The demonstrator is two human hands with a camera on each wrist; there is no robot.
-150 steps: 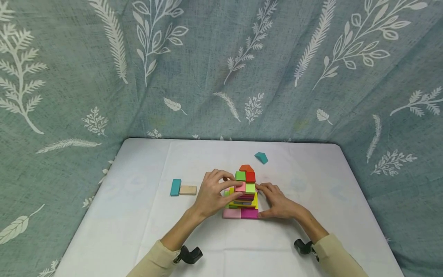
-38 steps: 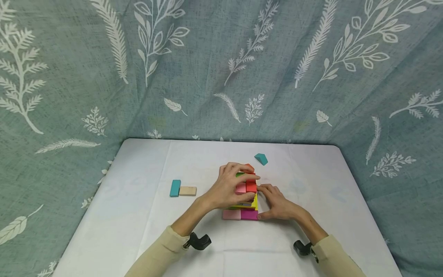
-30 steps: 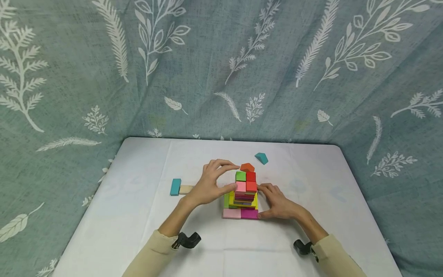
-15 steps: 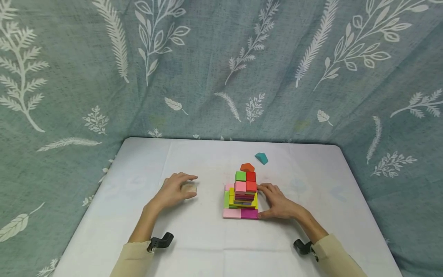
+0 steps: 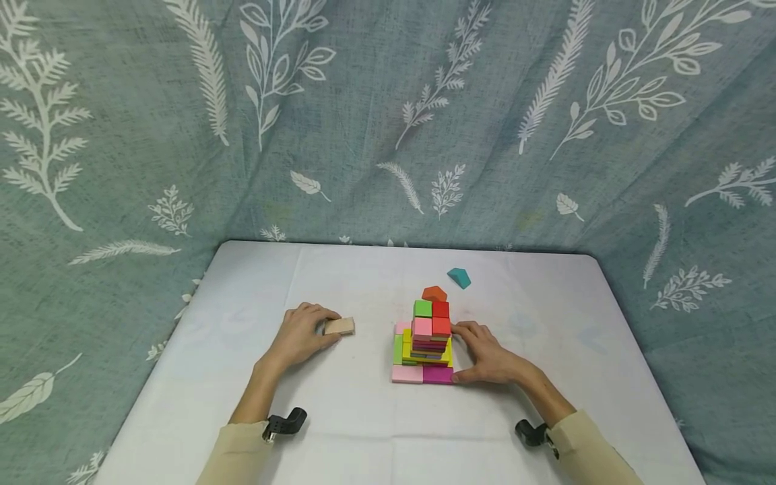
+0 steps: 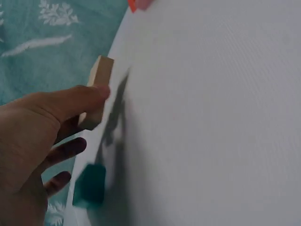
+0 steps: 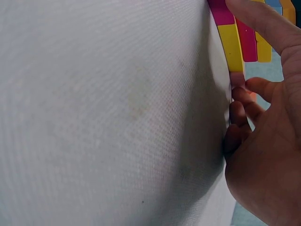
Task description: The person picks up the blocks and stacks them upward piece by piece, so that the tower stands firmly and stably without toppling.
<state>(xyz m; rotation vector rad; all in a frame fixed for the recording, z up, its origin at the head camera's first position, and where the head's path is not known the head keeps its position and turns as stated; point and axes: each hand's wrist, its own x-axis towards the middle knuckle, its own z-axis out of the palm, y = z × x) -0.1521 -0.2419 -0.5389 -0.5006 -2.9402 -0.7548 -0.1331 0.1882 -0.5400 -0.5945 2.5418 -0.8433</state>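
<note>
My left hand (image 5: 297, 337) pinches a plain wooden block (image 5: 343, 326) between thumb and fingers, left of the stack. In the left wrist view the wooden block (image 6: 102, 69) stands out past the thumb, its shadow on the cloth beside it. A teal block (image 6: 89, 186) lies below that hand's fingers; the hand hides it in the head view. The stepped stack of coloured blocks (image 5: 422, 329) has a pink and magenta front row and red, pink and green cubes on top. My right hand (image 5: 488, 356) rests against its right side, thumb at the magenta block (image 7: 221, 12).
An orange block (image 5: 434, 293) shows just behind the stack. Farther back lies a teal angled block (image 5: 459, 277). The white-covered table (image 5: 521, 296) ends at a leaf-patterned curtain (image 5: 364, 121) at the back and sides.
A red cube has come onto the stack's front right top, where a light green one showed. My left hand left the stack, moved left and took hold of the wooden block. My right hand stayed.
</note>
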